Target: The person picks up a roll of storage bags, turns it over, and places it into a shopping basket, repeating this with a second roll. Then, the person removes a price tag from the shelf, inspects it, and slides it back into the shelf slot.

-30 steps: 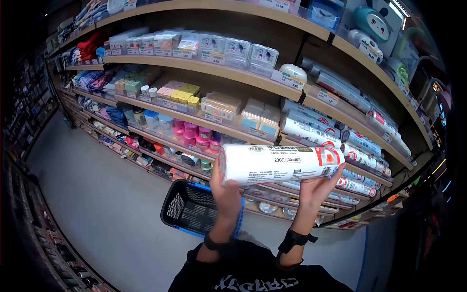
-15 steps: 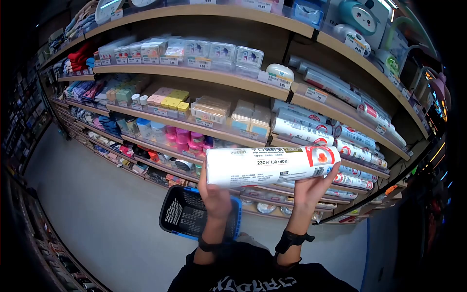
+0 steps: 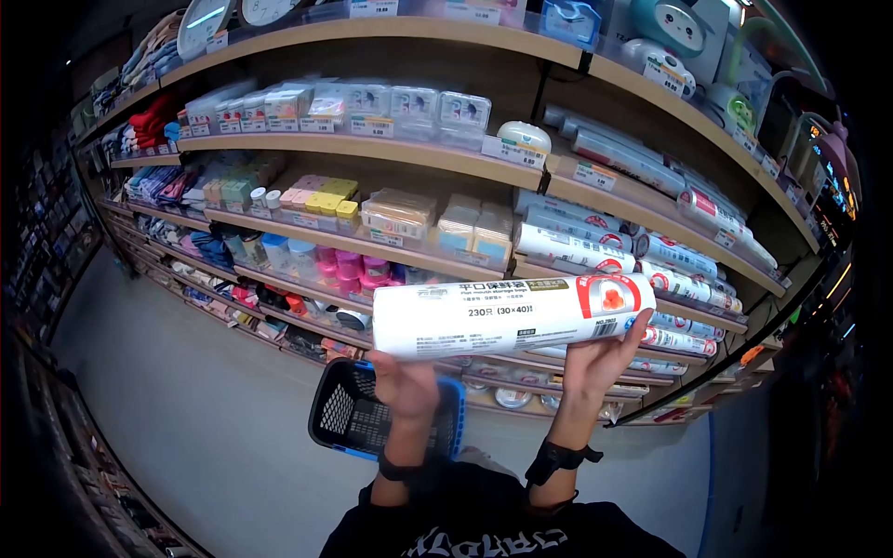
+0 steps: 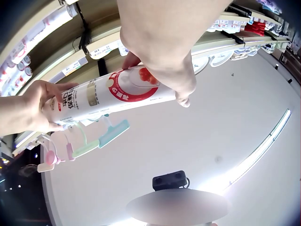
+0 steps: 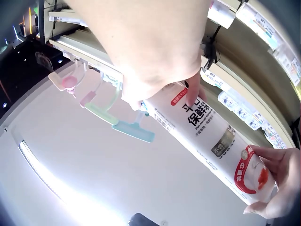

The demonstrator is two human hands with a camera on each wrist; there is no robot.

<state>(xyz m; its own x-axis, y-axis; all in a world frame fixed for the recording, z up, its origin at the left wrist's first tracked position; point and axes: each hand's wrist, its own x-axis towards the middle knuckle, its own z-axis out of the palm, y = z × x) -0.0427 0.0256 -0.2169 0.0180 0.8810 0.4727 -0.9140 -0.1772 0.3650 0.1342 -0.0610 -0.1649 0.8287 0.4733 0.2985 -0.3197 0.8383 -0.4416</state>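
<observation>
A white roll of flat mouth storage bags (image 3: pixel 512 316) with a red label at its right end is held nearly level between both hands, printed side up. The left hand (image 3: pixel 406 386) grips its left end, the thumb at the lower corner; in the left wrist view the left hand (image 4: pixel 162 56) has its fingers around that end. From below, the right hand (image 3: pixel 597 365) supports and grips the other end, with fingertips at the edge near the barcode. In the right wrist view the right hand (image 5: pixel 160 70) curls over the roll (image 5: pixel 211 136).
Behind the roll run store shelves (image 3: pixel 372 149) with boxed goods and similar white rolls (image 3: pixel 577 246) at the right. A black shopping basket (image 3: pixel 349 409) with blue edging stands on the grey floor (image 3: pixel 205 372) below the left hand. Clocks and a lamp sit on the top shelf.
The left end of the roll has moved to the left, and its printed face shows more fully. The left hand moved left with it; the right hand keeps its hold.
</observation>
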